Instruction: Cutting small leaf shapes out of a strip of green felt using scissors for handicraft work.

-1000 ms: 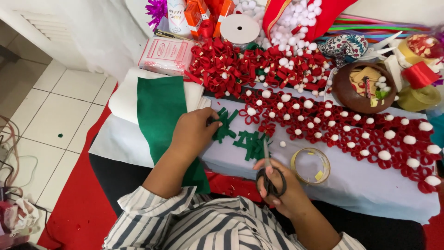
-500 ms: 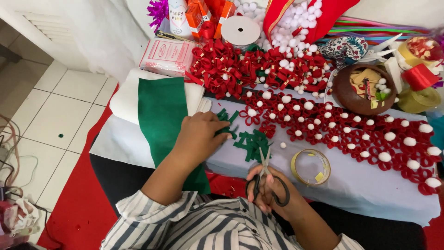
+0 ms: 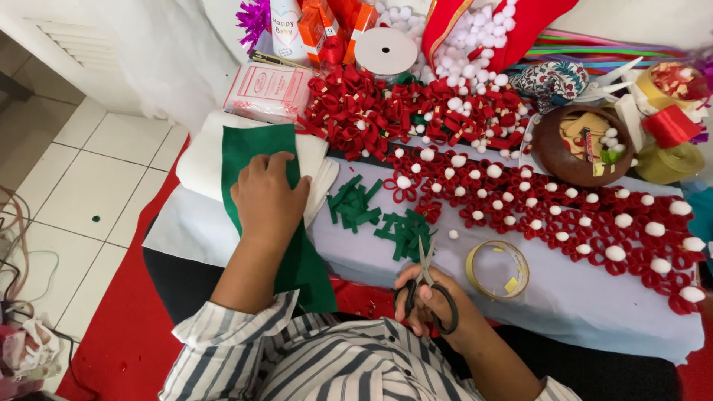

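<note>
Left hand lay flat, open, pinning green felt; right hand gripped closed scissors. Felt needed holding taut for clean cuts.

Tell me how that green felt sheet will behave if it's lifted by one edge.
The green felt sheet will probably flop: it already drapes over the table edge under the left hand. It looks thin and light. Its fuzzy surface likely grips rather than slides.

A tape roll is seen near the middle of the table. Red ribbon loops topped with white pompoms are spread to the right — a brown bowl is set beyond them. A white spool and a pink packet are placed far left.
</note>
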